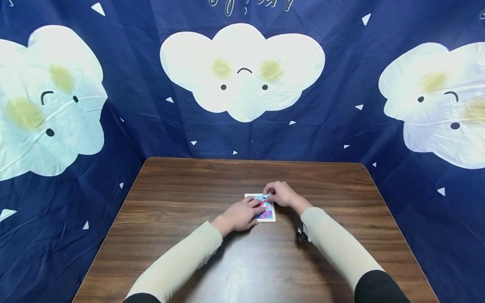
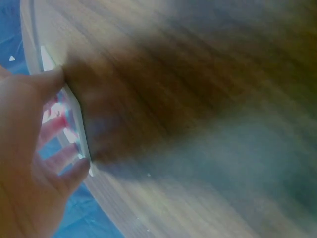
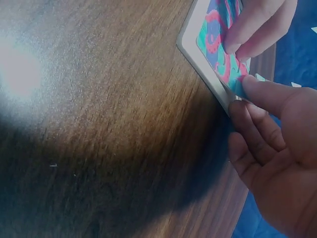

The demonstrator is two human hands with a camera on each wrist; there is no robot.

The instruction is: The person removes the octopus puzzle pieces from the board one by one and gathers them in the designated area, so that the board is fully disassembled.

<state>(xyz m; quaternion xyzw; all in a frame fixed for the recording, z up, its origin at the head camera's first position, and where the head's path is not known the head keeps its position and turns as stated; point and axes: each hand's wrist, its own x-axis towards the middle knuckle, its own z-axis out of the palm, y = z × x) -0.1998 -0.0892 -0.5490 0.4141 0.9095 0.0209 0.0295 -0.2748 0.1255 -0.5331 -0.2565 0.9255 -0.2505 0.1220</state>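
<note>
A small flat picture board (image 1: 271, 215) with a white border and a blue, pink and purple printed face lies on the table. My left hand (image 1: 239, 215) rests across its left part, fingers spread over the picture; in the left wrist view its white edge (image 2: 77, 116) shows beyond the fingers. At the far right corner, my right hand (image 1: 282, 194) pinches the board's edge. Seen from the right wrist, the thumb (image 3: 267, 94) is on the printed face and the curled fingers are against the rim (image 3: 198, 59). My hands cover much of the picture.
The brown wooden table (image 1: 182, 181) has rounded far corners. Dark blue cloth (image 1: 129, 84) with white clouds and small triangles hangs behind it and at both sides. A dark object (image 1: 302, 232) sits at the right wrist, under the pale sleeve.
</note>
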